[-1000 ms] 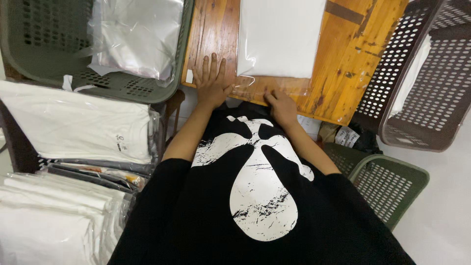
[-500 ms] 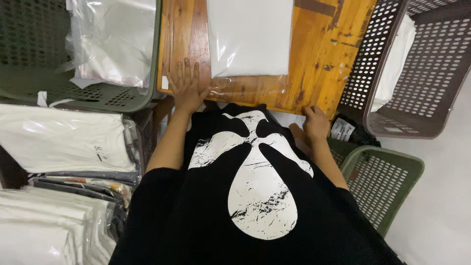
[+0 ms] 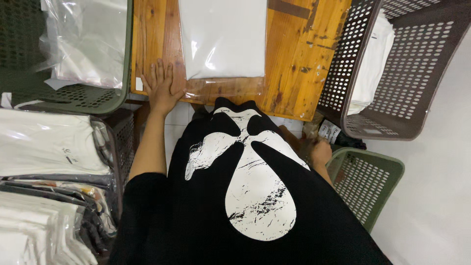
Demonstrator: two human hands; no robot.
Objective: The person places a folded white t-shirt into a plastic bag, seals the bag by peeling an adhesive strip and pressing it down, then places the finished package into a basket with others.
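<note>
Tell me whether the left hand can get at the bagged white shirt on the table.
Probably yes. The left hand lies flat on the table right beside the bagged shirt, with nothing between them.

Left hand [image 3: 161, 88] lay flat, fingers spread, on the wooden table [image 3: 299, 64], touching the clear edge of the bagged white shirt [image 3: 223, 39]. Right hand [image 3: 320, 152] was down below the table edge, by a green basket [image 3: 365, 189]; couldn't tell its grip. Brown basket [image 3: 392, 98] sat right of the table, another green basket of bags [image 3: 98, 100] left.
</note>
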